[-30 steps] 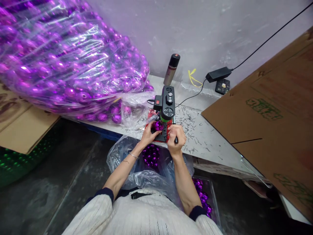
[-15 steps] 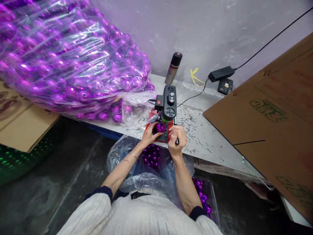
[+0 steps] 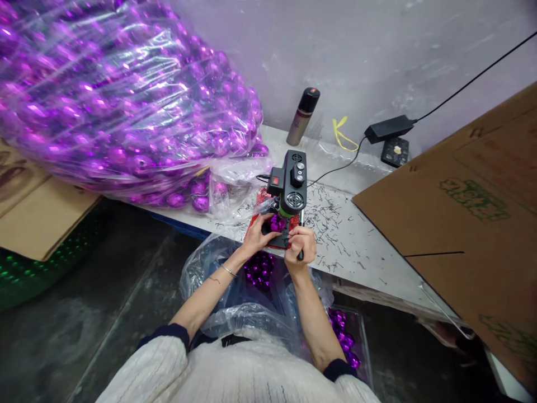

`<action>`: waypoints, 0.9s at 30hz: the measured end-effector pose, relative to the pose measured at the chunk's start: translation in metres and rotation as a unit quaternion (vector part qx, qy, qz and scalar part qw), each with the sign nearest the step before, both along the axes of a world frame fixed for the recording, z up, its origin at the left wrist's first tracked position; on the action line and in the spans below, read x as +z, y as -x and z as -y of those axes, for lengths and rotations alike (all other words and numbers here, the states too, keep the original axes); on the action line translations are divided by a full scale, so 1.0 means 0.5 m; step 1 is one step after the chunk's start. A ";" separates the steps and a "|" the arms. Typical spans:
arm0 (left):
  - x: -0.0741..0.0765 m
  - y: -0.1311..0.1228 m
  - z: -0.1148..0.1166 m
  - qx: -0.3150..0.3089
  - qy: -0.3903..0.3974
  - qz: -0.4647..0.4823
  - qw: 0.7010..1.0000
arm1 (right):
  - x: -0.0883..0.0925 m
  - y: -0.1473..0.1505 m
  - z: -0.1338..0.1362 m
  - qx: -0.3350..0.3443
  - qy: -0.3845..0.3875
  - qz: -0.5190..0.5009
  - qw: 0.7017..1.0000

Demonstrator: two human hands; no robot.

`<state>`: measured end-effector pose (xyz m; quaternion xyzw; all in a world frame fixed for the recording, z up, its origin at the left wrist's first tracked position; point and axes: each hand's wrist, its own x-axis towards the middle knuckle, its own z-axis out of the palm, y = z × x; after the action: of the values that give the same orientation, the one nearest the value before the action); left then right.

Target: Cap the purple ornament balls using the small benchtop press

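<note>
A small black bench drill press (image 3: 295, 179) stands on a red base (image 3: 263, 197) at the table's front edge. Under its head sits a shiny purple ball (image 3: 277, 223). My left hand (image 3: 257, 234) grips that ball from the left, thumb at the near side and fingers at the far side. My right hand (image 3: 301, 244) is wrapped round the press's lever handle (image 3: 301, 255), whose black end shows below the fist. Beneath the hands, an open clear plastic bag (image 3: 247, 310) on the lap holds several purple balls (image 3: 259, 271).
A large clear bag of purple balls (image 3: 138, 106) fills the left. Dark shavings (image 3: 331, 224) litter the white table (image 3: 369, 257). A spray can (image 3: 303, 116), power adapter (image 3: 389, 129) and yellow tie (image 3: 344, 134) lie behind. A cardboard box (image 3: 465, 207) juts in from the right.
The view has shifted slightly. My right hand and the lever handle sit a little lower and nearer me. My left hand stays on the purple ball.
</note>
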<state>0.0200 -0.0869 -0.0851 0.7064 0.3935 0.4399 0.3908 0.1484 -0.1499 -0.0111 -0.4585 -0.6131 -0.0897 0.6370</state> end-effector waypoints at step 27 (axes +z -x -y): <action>0.008 0.005 0.026 0.017 -0.019 -0.003 1.000 | 0.125 0.005 0.005 0.000 0.056 -0.057 0.997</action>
<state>0.0177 -0.1000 -0.0813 0.7081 0.3986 0.4515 0.3686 0.1458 -0.1522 0.0512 -0.4976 -0.5803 -0.0287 0.6441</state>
